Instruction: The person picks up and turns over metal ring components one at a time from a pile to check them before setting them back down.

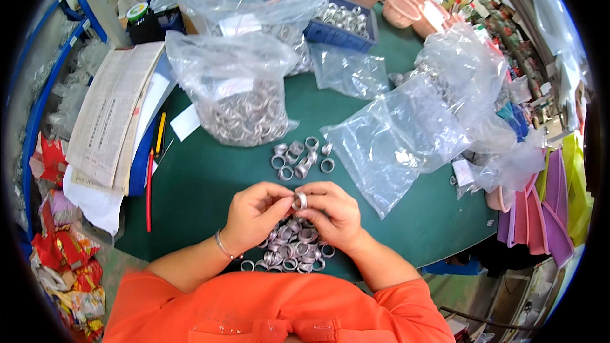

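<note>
Left hand (pixel 254 215) and right hand (pixel 330 213) both pinching one metal ring (pixel 299 201), ring pile (pixel 292 248) beneath at green desk's (pixel 203 184) near edge

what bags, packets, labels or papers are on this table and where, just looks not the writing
Clear plastic bag: behind the hands, bulging, full of metal rings, white slip inside.
Second clear bag: further back, crumpled, white label.
Flat clear bag: right of centre, nearly empty.
Printed paper stack: left edge, long, off-white.
White slip: beside the full bag, small, loose.
Colourful packets: lower left, red and yellow.
</note>
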`<state>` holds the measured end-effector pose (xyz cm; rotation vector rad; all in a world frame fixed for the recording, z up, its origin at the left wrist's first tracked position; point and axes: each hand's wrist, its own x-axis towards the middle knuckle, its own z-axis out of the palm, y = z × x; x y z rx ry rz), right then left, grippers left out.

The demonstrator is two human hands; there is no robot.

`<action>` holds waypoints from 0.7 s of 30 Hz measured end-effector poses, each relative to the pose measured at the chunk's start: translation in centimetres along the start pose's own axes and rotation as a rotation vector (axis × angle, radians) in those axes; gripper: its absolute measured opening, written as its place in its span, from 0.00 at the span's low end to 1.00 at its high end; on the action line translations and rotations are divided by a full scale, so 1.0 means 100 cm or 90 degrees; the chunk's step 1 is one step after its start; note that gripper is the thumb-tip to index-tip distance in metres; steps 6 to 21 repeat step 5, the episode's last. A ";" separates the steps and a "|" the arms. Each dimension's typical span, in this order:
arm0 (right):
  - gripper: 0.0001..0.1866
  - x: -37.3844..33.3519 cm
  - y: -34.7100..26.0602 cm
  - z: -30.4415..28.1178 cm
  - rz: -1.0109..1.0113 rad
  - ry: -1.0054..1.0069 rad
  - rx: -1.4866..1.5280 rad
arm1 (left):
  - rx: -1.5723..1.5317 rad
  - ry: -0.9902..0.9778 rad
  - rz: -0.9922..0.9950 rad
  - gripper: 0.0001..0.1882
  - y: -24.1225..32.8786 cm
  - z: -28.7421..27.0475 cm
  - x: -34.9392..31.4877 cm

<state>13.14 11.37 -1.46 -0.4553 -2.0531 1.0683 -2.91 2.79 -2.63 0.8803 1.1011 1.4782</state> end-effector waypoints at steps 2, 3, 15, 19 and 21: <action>0.10 0.002 -0.004 -0.003 0.023 0.038 0.034 | 0.055 -0.006 0.070 0.06 -0.007 -0.002 0.003; 0.10 -0.001 0.001 -0.004 0.055 0.079 0.075 | 0.110 -0.019 0.089 0.06 -0.007 -0.003 0.005; 0.11 0.000 0.012 -0.009 0.121 0.124 0.216 | 0.218 -0.038 0.128 0.06 -0.007 -0.007 0.006; 0.11 0.000 0.012 -0.009 0.121 0.124 0.216 | 0.218 -0.038 0.128 0.06 -0.007 -0.007 0.006; 0.11 0.000 0.012 -0.009 0.121 0.124 0.216 | 0.218 -0.038 0.128 0.06 -0.007 -0.007 0.006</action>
